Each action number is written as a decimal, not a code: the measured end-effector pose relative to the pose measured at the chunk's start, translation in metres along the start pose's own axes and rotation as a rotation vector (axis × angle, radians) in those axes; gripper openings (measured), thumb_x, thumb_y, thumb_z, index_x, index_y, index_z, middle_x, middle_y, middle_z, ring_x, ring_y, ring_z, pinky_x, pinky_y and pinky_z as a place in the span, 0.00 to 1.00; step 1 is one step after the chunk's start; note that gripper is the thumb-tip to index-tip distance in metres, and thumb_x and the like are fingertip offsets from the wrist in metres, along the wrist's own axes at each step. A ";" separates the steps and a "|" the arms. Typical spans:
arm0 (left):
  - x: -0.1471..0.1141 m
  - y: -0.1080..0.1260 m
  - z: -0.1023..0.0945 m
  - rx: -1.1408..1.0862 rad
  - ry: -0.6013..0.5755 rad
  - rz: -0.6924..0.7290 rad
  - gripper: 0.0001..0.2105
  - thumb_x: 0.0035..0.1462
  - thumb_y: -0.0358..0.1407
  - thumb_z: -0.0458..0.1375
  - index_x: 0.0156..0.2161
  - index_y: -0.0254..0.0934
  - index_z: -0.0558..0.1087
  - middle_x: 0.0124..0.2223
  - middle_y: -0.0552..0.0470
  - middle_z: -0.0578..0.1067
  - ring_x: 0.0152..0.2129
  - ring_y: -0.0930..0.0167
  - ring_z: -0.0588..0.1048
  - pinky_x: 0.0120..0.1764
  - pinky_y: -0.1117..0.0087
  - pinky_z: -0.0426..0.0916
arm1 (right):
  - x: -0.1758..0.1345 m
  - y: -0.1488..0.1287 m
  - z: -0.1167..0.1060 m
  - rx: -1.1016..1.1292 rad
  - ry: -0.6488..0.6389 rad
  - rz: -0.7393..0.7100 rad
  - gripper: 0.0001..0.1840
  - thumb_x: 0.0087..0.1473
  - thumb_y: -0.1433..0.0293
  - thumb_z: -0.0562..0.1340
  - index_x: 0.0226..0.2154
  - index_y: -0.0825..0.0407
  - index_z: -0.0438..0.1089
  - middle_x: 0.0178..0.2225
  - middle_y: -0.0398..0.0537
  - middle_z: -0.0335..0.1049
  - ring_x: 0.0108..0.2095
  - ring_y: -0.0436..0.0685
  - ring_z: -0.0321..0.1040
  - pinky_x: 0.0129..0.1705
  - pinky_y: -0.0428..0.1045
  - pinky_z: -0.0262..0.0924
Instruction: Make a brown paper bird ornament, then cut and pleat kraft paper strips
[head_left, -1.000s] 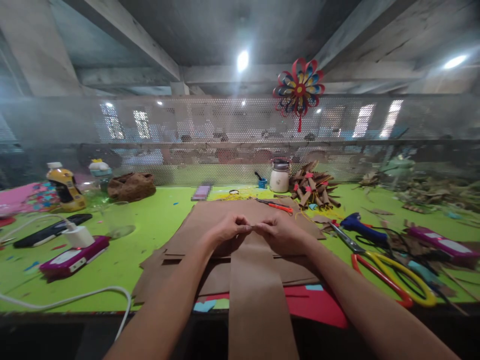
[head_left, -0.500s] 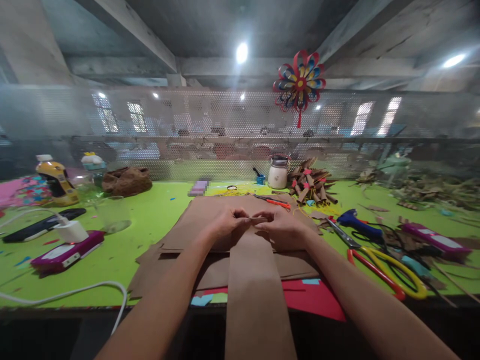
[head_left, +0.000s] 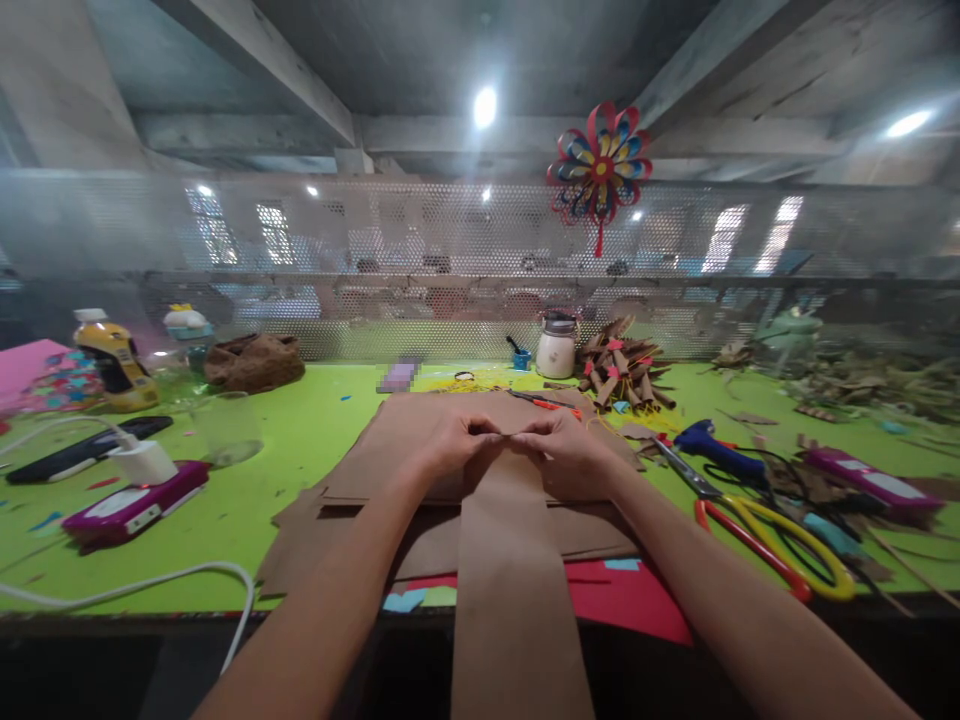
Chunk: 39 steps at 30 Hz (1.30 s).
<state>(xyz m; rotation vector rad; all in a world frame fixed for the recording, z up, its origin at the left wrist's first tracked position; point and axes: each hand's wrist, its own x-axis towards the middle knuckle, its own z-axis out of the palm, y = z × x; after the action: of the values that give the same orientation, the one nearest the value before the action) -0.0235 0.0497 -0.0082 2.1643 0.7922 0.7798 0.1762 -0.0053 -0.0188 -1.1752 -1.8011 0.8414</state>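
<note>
A long strip of brown paper (head_left: 510, 570) runs from the stack in the middle of the table down past the near edge. My left hand (head_left: 459, 442) pinches the left corner of its far end between thumb and fingers. On the opposite corner, my right hand (head_left: 564, 450) has the same kind of pinch. The far edge looks bent up or folded between my fingertips; its exact shape is too small to tell. Below both hands lies a stack of brown paper sheets (head_left: 375, 460). Small orange-handled scissors (head_left: 551, 403) rest on the stack just beyond my right hand.
Large scissors (head_left: 772, 545) with red and yellow handles and a blue glue gun (head_left: 716, 447) lie to the right. Rolled paper pieces (head_left: 626, 370) are heaped behind. At left are a purple power bank (head_left: 135, 505), a clear cup (head_left: 227, 430) and a bottle (head_left: 112, 360).
The far edge of the paper strip has turned slightly between my fingertips, and my right fingers have shifted a little. Both arms stay in nearly the same place.
</note>
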 end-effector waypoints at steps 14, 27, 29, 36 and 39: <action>-0.006 0.003 0.001 0.072 -0.145 -0.043 0.16 0.52 0.44 0.54 0.28 0.31 0.75 0.22 0.55 0.67 0.22 0.76 0.60 0.24 0.76 0.54 | -0.011 -0.008 0.003 0.211 -0.069 0.146 0.16 0.45 0.59 0.63 0.26 0.57 0.72 0.17 0.40 0.58 0.18 0.45 0.49 0.19 0.44 0.40; -0.010 0.005 0.000 0.101 -0.222 -0.025 0.17 0.54 0.45 0.52 0.28 0.32 0.72 0.24 0.55 0.64 0.23 0.76 0.60 0.25 0.77 0.54 | -0.011 -0.016 0.003 -0.089 -0.060 -0.019 0.18 0.49 0.57 0.58 0.24 0.56 0.69 0.19 0.39 0.55 0.21 0.46 0.48 0.21 0.43 0.42; -0.010 0.005 0.000 0.105 -0.225 -0.037 0.16 0.54 0.45 0.52 0.28 0.32 0.72 0.24 0.55 0.64 0.23 0.76 0.60 0.25 0.76 0.54 | -0.010 -0.014 0.002 -0.098 -0.052 0.004 0.18 0.49 0.56 0.59 0.24 0.56 0.68 0.19 0.39 0.55 0.21 0.46 0.48 0.21 0.43 0.43; -0.007 0.005 -0.002 0.065 -0.265 0.004 0.18 0.53 0.46 0.52 0.21 0.33 0.66 0.21 0.57 0.58 0.20 0.77 0.55 0.23 0.76 0.51 | -0.002 -0.008 -0.006 -0.075 -0.142 -0.028 0.20 0.48 0.55 0.59 0.21 0.56 0.66 0.18 0.39 0.56 0.21 0.46 0.50 0.23 0.44 0.44; -0.007 0.005 -0.001 0.081 -0.257 0.006 0.18 0.53 0.46 0.52 0.22 0.33 0.66 0.21 0.57 0.58 0.20 0.77 0.55 0.23 0.75 0.51 | -0.002 -0.010 -0.010 -0.070 -0.182 0.005 0.21 0.49 0.54 0.58 0.21 0.56 0.66 0.18 0.39 0.56 0.20 0.46 0.51 0.23 0.44 0.45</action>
<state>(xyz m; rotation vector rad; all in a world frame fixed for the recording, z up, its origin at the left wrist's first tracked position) -0.0272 0.0421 -0.0063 2.2818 0.6939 0.4664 0.1815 -0.0100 -0.0063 -1.1800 -1.9896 0.9198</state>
